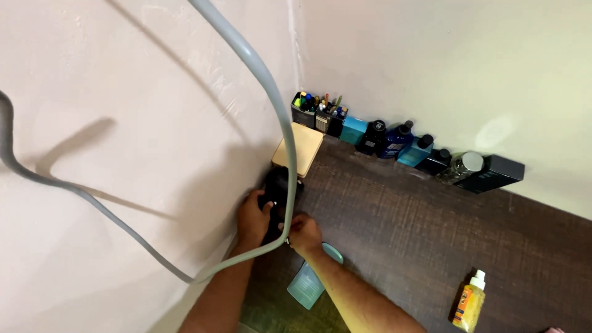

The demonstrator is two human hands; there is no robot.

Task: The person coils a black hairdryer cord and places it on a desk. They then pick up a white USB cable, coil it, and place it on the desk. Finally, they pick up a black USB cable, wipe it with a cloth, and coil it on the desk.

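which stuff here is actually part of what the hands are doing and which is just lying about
In hand:
- black device, held by left hand and right hand
- grey hose running to it

Lying about:
- pen holders
- row of bottles and boxes along the wall
- yellow spray bottle
- wooden board
- teal container

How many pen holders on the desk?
2: dark pen holders and, side by side in the wall corner behind the tan box. More could be hidden.

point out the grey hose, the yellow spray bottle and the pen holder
grey hose [295, 154], head view, on the stretch above the hands
yellow spray bottle [468, 305], head view, on its body
pen holder [303, 114], head view, on its front wall
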